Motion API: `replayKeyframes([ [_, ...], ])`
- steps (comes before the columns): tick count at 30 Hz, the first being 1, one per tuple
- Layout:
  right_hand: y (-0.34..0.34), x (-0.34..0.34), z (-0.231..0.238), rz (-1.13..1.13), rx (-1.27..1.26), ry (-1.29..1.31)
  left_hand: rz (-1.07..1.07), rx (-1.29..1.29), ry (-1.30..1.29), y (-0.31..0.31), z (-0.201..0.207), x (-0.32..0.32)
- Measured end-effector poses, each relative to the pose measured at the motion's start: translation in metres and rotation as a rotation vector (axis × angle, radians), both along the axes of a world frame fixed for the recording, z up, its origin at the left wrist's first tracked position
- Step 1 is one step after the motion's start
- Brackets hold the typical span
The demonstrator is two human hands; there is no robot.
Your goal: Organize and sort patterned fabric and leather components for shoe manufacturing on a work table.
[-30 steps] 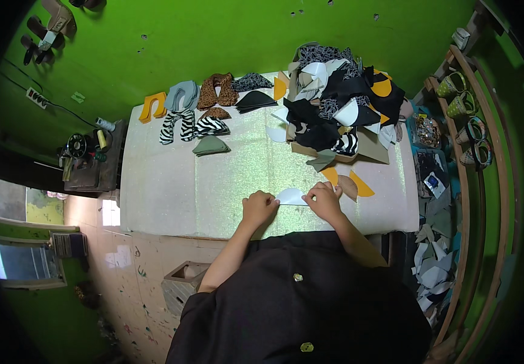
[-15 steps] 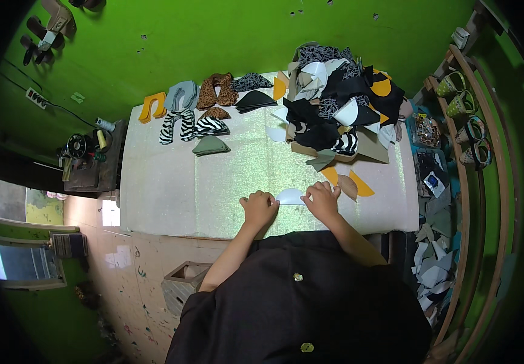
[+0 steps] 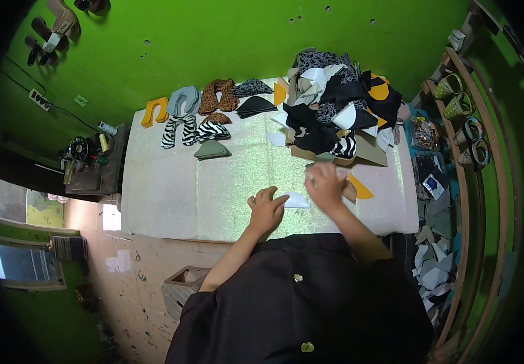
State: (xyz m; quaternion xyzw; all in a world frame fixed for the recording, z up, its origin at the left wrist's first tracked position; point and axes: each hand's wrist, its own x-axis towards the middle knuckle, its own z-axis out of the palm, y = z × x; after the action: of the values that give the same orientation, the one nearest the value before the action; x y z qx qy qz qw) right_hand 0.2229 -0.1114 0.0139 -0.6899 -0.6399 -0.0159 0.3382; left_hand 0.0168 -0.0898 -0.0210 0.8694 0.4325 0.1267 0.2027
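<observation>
Green wall (image 3: 225,42) stands behind the table (image 3: 158,194), where the white piece (image 3: 297,201) lies. Left hand (image 3: 266,209), loosely spread, only touches its left end; right hand (image 3: 325,184), half curled, is blurred: its hold I cannot tell.

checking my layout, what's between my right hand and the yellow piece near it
The head view shows a brown piece between the right hand and the yellow piece.

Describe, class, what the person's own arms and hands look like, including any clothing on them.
Both hands are bare, without gloves, and the forearms are uncovered, with no watch or bracelet visible. Short dark sleeves belong to a plain, near-black fabric garment with shiny, pale-gold buttons.
</observation>
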Motion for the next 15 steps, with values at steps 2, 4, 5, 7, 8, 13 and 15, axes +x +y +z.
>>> replayKeyframes([
  [2, 0.026, 0.021, 0.030, -0.152, 0.101, -0.044, 0.046, -0.028, -0.027, 0.000, 0.003, -0.001],
  [4, 0.049, 0.047, 0.049, -0.373, 0.055, -0.079, 0.104, -0.018, -0.073, 0.003, 0.006, -0.002],
  [5, 0.059, 0.061, 0.054, -0.487, 0.024, -0.097, 0.106, -0.014, -0.075, 0.005, 0.005, -0.003],
  [7, 0.074, 0.088, 0.049, -0.583, -0.093, -0.036, 0.138, 0.003, -0.169, 0.009, 0.004, -0.003],
  [8, 0.080, 0.094, 0.048, -0.610, -0.106, -0.027, 0.141, 0.007, -0.173, 0.011, 0.008, -0.003],
  [13, 0.080, 0.109, 0.035, -0.580, -0.115, 0.021, 0.206, 0.029, -0.227, 0.015, 0.023, 0.000],
  [15, 0.076, 0.103, 0.041, -0.521, -0.041, 0.115, 0.226, 0.018, -0.249, 0.016, 0.029, 0.000],
])
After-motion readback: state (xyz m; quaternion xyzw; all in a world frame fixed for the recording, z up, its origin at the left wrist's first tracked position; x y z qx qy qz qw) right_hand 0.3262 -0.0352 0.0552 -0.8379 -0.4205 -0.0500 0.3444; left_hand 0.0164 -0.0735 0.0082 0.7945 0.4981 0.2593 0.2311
